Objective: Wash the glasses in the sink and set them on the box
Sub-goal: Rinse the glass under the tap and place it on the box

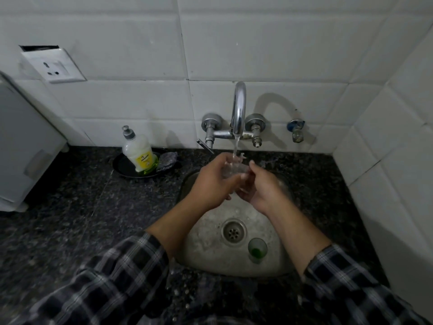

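Observation:
A clear glass (pixel 232 168) is held under the running tap (pixel 238 109), above the steel sink (pixel 203 245). My left hand (pixel 212 181) grips it from the left and my right hand (pixel 260 186) grips it from the right. Water streams onto the glass between my fingers. A second small glass with green liquid at its bottom (pixel 257 249) stands upright in the sink, right of the drain (pixel 234 232). The glass in my hands is partly hidden by my fingers.
A dish-soap bottle (pixel 138 153) and a scrubber (pixel 167 160) sit on a black dish (pixel 121 166) on the dark granite counter left of the sink. A grey-white box (pixel 23 148) stands at the far left. Tiled walls close the back and right.

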